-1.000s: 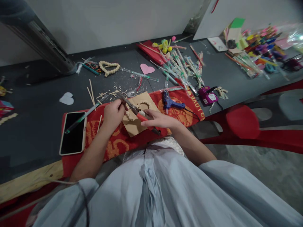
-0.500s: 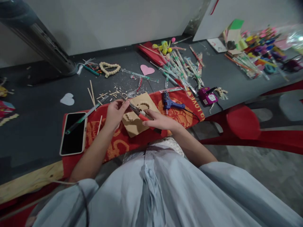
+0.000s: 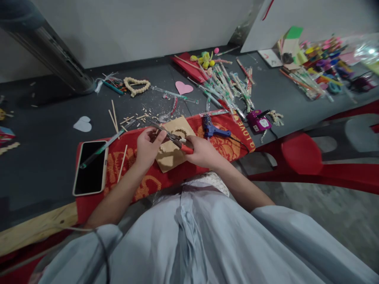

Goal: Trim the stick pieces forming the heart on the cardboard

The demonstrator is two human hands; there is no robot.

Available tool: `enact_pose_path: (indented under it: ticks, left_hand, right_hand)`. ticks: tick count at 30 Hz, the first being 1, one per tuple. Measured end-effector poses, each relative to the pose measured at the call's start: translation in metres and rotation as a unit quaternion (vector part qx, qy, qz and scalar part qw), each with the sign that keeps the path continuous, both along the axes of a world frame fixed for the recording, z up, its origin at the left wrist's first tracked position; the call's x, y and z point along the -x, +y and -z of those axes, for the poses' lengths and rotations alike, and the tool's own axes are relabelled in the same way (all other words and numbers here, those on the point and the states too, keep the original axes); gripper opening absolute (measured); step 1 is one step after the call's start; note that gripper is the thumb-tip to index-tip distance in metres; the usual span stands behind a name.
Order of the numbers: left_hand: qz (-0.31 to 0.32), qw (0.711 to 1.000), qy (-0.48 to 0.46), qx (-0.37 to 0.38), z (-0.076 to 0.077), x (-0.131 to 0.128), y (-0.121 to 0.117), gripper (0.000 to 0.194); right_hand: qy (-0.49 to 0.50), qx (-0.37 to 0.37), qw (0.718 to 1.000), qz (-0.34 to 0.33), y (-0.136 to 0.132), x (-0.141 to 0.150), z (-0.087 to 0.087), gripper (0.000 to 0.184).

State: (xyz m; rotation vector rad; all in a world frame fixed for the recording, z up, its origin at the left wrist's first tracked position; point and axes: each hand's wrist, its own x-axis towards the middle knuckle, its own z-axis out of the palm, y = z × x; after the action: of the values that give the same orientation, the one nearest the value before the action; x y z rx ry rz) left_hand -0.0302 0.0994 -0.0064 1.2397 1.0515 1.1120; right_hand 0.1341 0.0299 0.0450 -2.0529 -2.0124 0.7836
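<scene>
My right hand (image 3: 204,152) is wrapped round the red handles of a pair of pliers (image 3: 174,139), whose jaws point up and left. Close by the jaws, my left hand (image 3: 148,148) has its thumb and fingers pinched together. Whatever sits between those fingers is too small to make out. Beneath both hands lies a tan square board (image 3: 169,161) bearing an outline of small pale pieces, partly covered by the hands and pliers. The board rests on a red and orange towel (image 3: 142,165). Short cut bits of stick (image 3: 145,115) are scattered just beyond it.
A blue glue gun (image 3: 217,131) lies to the right on the towel, its cord trailing. At left are a phone (image 3: 90,173) with a wrapped stick across it and loose wooden sticks (image 3: 115,114). Farther back sit a beaded heart (image 3: 136,93), a pink paper heart (image 3: 183,87) and wrapped sticks (image 3: 227,86).
The pliers have shifted slightly and their handles look closer together, with my right hand curled more tightly round them. My left hand has moved a little to the right and down.
</scene>
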Motion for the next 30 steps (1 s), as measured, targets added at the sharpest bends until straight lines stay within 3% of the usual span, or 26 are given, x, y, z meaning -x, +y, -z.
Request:
enact_pose_path:
  ticks: [8, 16, 30]
  left_hand:
    - [-0.014, 0.991, 0.097, -0.087, -0.005, 0.009, 0.002, 0.028]
    - [-0.029, 0.941, 0.264, -0.211, -0.002, 0.015, 0.005, 0.018]
    - [-0.031, 0.883, 0.349, -0.311, -0.001, 0.019, 0.004, 0.02]
  right_hand:
    - [-0.008, -0.021, 0.999, 0.023, 0.0, -0.001, 0.005, 0.028]
    - [-0.025, -0.018, 0.999, 0.02, 0.0, -0.003, 0.009, 0.025]
    - [-0.028, -0.013, 0.999, -0.017, -0.001, -0.004, 0.005, 0.022]
